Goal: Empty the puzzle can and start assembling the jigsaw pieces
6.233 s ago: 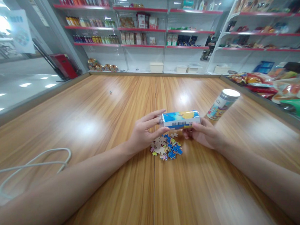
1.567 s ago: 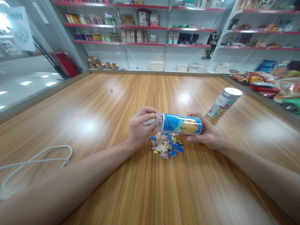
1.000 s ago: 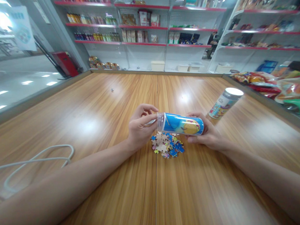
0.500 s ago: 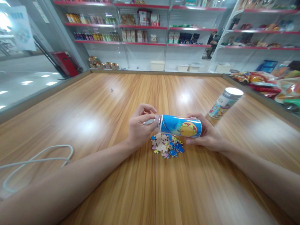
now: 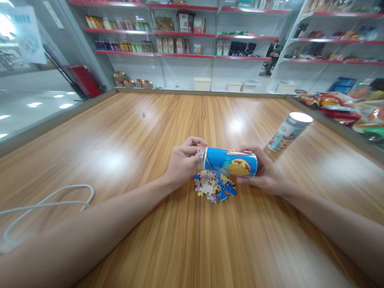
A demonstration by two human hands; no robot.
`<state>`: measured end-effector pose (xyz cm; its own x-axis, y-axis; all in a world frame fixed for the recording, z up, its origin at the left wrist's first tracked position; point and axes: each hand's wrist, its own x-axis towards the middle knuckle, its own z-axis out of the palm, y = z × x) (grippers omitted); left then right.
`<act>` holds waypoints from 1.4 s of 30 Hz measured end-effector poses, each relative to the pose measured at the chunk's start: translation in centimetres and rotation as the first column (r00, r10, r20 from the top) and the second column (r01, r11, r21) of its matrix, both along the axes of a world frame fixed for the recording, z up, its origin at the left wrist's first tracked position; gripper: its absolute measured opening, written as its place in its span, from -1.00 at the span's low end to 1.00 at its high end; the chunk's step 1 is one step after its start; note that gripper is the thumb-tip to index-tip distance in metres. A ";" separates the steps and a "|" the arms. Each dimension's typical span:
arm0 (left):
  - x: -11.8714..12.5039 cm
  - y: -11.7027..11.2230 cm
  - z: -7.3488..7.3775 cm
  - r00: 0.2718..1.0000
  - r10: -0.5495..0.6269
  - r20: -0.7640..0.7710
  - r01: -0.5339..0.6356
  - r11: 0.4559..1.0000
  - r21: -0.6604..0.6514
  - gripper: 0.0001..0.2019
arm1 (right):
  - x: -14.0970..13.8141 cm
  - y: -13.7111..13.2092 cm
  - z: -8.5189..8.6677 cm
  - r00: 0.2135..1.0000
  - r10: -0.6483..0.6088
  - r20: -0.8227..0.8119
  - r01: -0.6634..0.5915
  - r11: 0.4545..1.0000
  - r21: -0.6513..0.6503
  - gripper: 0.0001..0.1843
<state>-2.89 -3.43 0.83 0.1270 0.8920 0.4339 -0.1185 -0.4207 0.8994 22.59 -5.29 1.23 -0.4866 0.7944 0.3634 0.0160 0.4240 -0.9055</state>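
Note:
A clear canister with a blue printed label (image 5: 230,161) lies on its side in the air, just above a pile of jigsaw puzzle pieces (image 5: 214,186). My right hand (image 5: 267,170) is wrapped round its base end. At the threaded, uncapped mouth on the left, my left hand (image 5: 184,161) is closed, its fingertips against the rim. The silvery lid in those fingers is hidden from view now. Blue printed faces and plain backs both show among the pieces on the wooden table (image 5: 170,245).
A second canister (image 5: 287,133) with a white top stands upright to the right. A white cable (image 5: 64,203) loops at the left. One small object (image 5: 143,115) lies far back. Bagged goods (image 5: 342,107) sit beyond the right edge; stocked shelves (image 5: 184,33) line the back.
My left hand has moved slightly right, closer against the canister's mouth, and the silvery lid between its fingers has gone out of sight. The canister has turned a little.

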 end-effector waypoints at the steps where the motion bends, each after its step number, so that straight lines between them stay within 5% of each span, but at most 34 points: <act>1: 0.0 0.1 -0.1 0.999 -0.039 0.028 0.039 0.999 -0.020 -0.84 | 0.0 0.0 0.0 1.000 -0.023 0.000 0.023 0.999 0.025 -0.31; 9: -0.1 0.6 0.0 0.930 -0.325 0.171 0.349 0.927 -0.139 -0.69 | 0.1 -0.1 -0.4 0.973 -0.229 0.035 0.209 0.934 0.291 -0.52; 17: 0.2 -0.1 0.7 0.902 -0.386 0.191 0.420 0.887 -0.190 -0.61 | 0.4 -0.2 -1.1 0.964 -0.089 0.250 0.039 0.979 0.199 -0.14; 22: 0.4 -0.1 0.8 0.883 -0.398 0.248 0.452 0.864 -0.223 -0.65 | 0.0 0.3 -0.4 0.939 -0.239 0.248 0.104 0.883 0.459 -0.31; 30: -0.2 -0.1 1.0 0.779 -0.526 0.341 0.619 0.730 -0.290 -0.70 | 0.1 0.4 0.5 0.905 -0.382 0.188 0.141 0.686 0.714 -0.37; 42: -0.2 -0.2 1.2 0.804 -0.485 0.343 0.589 0.726 -0.355 -0.73 | 0.6 0.7 0.2 0.890 -0.429 0.154 0.153 0.599 0.786 -0.37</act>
<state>-3.05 -3.60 1.98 0.5947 0.7972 0.1041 -0.4117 0.1908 0.8911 23.17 -4.63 1.39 -0.4678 0.4392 0.7670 0.4683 0.8591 -0.2064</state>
